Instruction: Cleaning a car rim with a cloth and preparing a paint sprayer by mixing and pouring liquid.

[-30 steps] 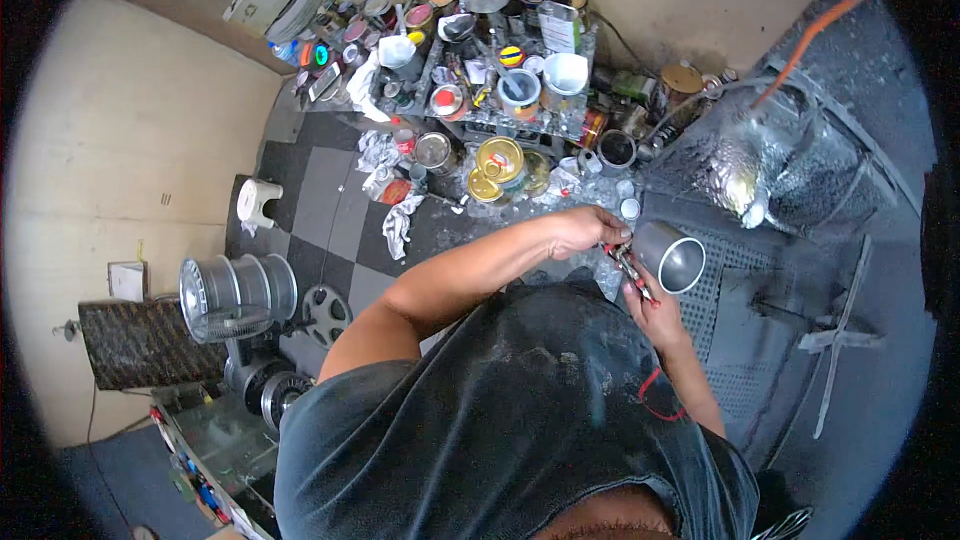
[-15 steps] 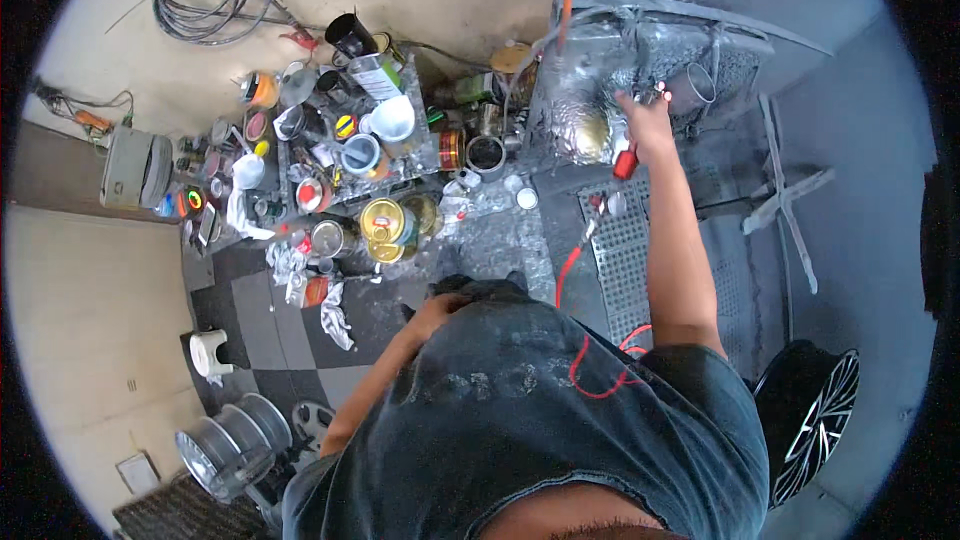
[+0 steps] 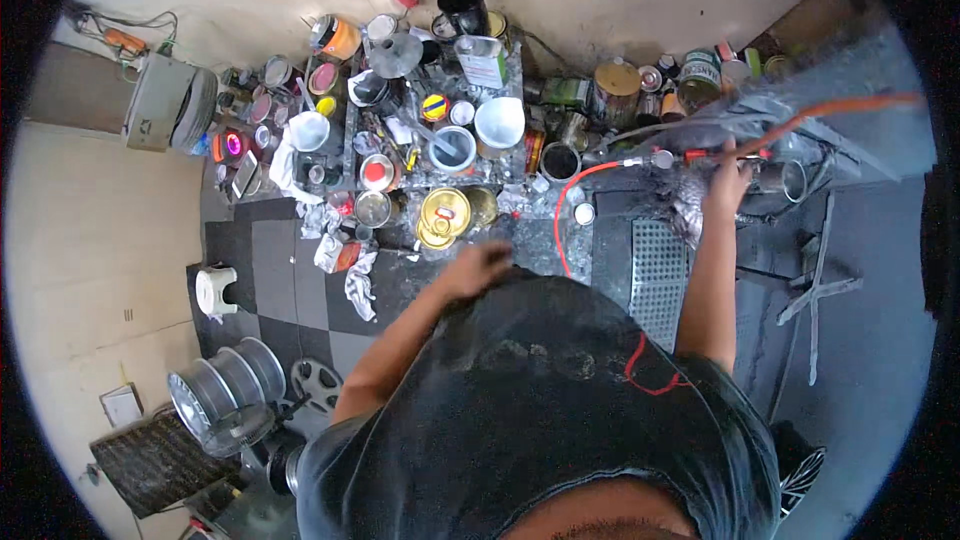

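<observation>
My right hand (image 3: 730,188) reaches out at the far right, closed round what looks like a spray gun (image 3: 696,154) with a red handle. Just right of the fist is a clear cup (image 3: 786,181); whether it belongs to the gun I cannot tell. A red air hose (image 3: 575,185) ends in a metal fitting close to the handle; whether the two are joined is unclear. Crumpled silvery foil (image 3: 688,205) lies under my wrist. My left hand (image 3: 482,268) is in front of my shirt, its fingers smeared by motion.
A cluttered bench (image 3: 405,176) carries paint cans, mixing cups and rags. Gold lids (image 3: 445,212) lie at its near edge. An orange hose (image 3: 820,115) crosses at the upper right. A metal stand (image 3: 820,290) is at right. Wheel rims (image 3: 228,390) and a white stool (image 3: 215,290) stand at left.
The view has swung toward the right. The red hose's fitting now lies beside the red handle instead of apart from it. My left hand has come off my shirt's side, moving forward.
</observation>
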`<state>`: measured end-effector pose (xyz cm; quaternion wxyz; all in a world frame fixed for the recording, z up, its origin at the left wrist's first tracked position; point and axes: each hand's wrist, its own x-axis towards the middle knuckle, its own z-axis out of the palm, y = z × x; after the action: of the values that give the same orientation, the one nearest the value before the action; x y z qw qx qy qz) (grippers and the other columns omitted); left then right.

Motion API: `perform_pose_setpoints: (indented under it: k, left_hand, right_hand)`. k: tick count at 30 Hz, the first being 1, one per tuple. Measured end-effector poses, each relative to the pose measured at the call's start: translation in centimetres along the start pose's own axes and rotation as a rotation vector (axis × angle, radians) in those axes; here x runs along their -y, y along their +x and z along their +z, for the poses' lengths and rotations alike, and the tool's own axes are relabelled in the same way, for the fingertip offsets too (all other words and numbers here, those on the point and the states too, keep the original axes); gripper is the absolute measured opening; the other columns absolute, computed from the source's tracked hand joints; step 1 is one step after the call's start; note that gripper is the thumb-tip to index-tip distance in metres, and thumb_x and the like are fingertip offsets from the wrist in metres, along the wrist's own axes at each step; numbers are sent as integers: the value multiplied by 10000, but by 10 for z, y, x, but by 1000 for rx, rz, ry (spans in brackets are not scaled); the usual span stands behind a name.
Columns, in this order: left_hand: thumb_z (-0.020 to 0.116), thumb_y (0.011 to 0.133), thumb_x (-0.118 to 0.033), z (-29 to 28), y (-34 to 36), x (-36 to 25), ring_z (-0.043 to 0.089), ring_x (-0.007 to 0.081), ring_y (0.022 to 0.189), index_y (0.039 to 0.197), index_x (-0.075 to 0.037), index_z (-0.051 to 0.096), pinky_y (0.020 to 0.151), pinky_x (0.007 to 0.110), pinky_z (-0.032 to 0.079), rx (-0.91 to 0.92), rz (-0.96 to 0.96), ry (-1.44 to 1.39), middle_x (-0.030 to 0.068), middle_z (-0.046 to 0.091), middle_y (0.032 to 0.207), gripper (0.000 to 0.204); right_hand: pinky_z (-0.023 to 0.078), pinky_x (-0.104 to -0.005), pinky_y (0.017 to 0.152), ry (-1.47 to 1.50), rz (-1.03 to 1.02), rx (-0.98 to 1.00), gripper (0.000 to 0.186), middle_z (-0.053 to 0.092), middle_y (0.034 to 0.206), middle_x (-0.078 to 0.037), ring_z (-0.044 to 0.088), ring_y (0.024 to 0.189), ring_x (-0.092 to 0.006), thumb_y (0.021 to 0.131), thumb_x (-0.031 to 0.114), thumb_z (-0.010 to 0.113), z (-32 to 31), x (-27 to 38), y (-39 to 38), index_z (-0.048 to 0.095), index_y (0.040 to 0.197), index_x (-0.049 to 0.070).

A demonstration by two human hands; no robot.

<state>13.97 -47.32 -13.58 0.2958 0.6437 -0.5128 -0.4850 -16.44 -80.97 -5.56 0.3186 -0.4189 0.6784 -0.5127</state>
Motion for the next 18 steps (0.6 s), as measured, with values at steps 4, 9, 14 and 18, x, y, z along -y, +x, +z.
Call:
perform_pose_setpoints:
  k: [4,9,14,18]
  left_hand:
    - [652,828,-102,-89,75,-21,654,273,881,998,-28,664,764,361,512,-294,141,155,150,669,980,186]
    - [664,775,-85,-177,188,-42,625,345,829,944,-34,674,747,407,505,-455,405,437,170,636,862,177]
    - [686,735,-108,-200,317,-10,534,303,1114,1130,-60,592,954,424,433,-477,525,854,121,569,1188,408]
    - [663,747,-110,-204,354,23,500,284,1181,1234,-72,513,998,474,395,-375,429,1156,111,516,1242,512]
  right_hand:
    - [317,-350,1055,-2,-324,114,627,361,1407,-176,372,1268,-240,938,176,573,-28,2,-87,243,1426,-39]
    - [384,-306,958,-86,-229,432,532,439,1307,-124,468,1095,-179,943,98,564,-39,-34,-183,312,1403,13]
    - [451,-295,870,-341,273,875,346,625,1067,-90,587,966,-174,944,128,548,-50,-74,-218,507,1275,33]
    - [459,-307,876,-604,306,933,340,639,1087,-116,606,1010,-193,948,197,535,-60,-72,-227,530,1259,59]
